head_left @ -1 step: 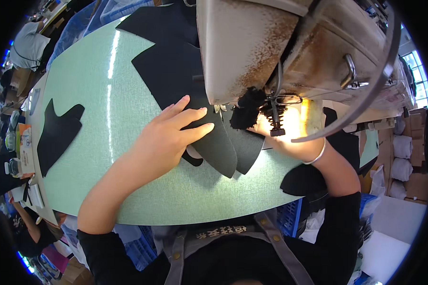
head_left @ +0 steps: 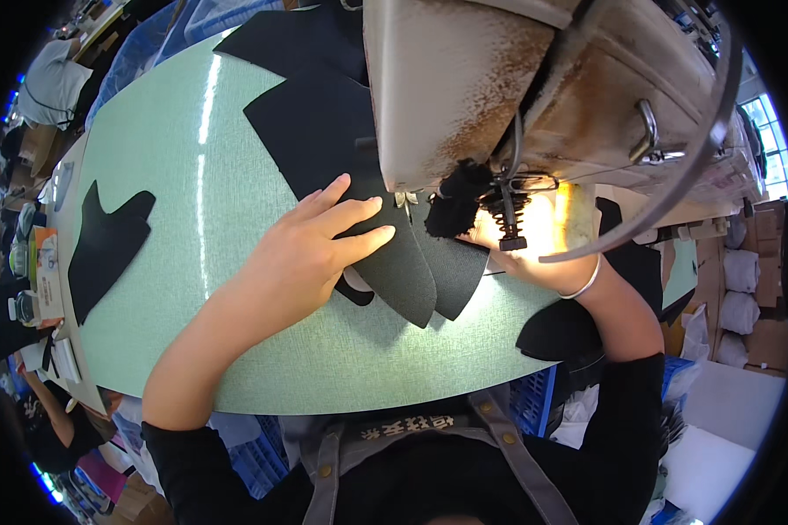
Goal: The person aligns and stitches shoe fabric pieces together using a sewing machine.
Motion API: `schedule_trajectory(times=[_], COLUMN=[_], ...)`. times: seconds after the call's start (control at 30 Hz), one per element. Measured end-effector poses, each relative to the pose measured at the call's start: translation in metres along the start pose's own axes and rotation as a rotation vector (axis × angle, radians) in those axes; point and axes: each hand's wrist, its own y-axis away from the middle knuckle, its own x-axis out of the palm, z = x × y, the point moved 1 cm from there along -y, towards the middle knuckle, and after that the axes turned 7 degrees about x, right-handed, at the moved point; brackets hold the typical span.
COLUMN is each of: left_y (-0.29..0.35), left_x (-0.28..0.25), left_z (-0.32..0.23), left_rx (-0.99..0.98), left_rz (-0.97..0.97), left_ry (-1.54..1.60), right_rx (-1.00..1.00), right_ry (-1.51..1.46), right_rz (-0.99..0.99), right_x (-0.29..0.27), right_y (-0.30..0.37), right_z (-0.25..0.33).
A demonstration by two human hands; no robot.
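Pale green tabletop (head_left: 149, 306) spans the frame's centre, where the left hand (head_left: 302, 254), fingers spread, rests on black fabric panels (head_left: 398, 280), seemingly mid-seam and not yet clear of the sewing machine (head_left: 455, 87), while the right hand (head_left: 547, 273) hides its fingertips, their grip impossible to tell.

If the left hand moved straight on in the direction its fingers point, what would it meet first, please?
Most likely the left hand would meet the small metal foot of the sewing machine, though depth is hard to judge here.
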Motion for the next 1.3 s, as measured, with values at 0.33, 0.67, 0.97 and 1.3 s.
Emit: schedule_trajectory(times=[0.33,0.67,0.97,1.3], left_y=[-0.010,-0.005,-0.005,-0.006], left_x=[-0.009,0.027,0.012,0.024], left_z=[0.010,-0.024,-0.008,-0.007], left_rx=[0.055,0.193,0.130,0.314], left_rz=[-0.040,-0.232,-0.135,-0.247], left_ry=[0.042,-0.241,-0.019,-0.246], right_rx=[0.071,0.037,-0.029,-0.023], right_ry=[-0.159,0.145,0.032,0.411], right_rz=[0.133,0.076,0.186,0.189], right_x=[0.021,0.023,0.014,0.016], right_y=[0.009,0.012,0.007,0.013], right_z=[-0.024,0.034,0.012,0.024])
